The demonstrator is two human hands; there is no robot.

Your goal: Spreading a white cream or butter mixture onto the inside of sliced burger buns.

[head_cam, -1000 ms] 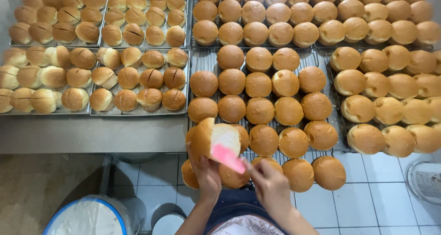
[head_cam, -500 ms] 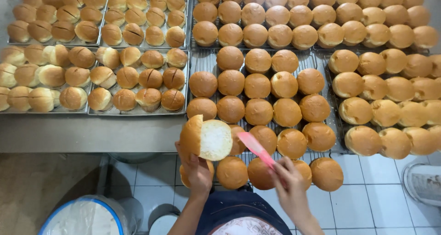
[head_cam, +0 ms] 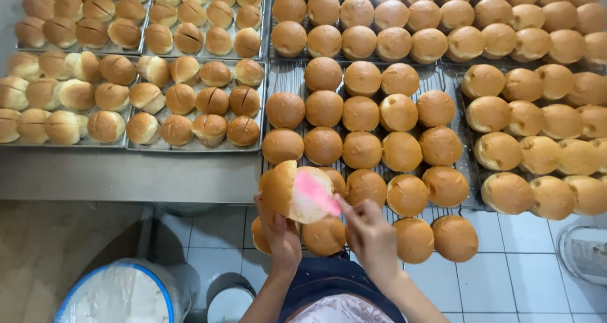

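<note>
Buns fill wire trays across the steel desk, slit ones at left, whole ones at right. Left hand is clamped on a split bun held above the desk's near edge; right hand grips a pink spatula laid on its pale crumb. Below, white floor tiles and a blue-rimmed tub of white filling.

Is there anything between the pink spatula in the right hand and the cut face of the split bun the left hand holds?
Nothing visible. The pink spatula, held by the right hand, lies directly against the pale cut face of the split bun, which the left hand holds open from below. The whole buns on the rack sit behind it.
</note>
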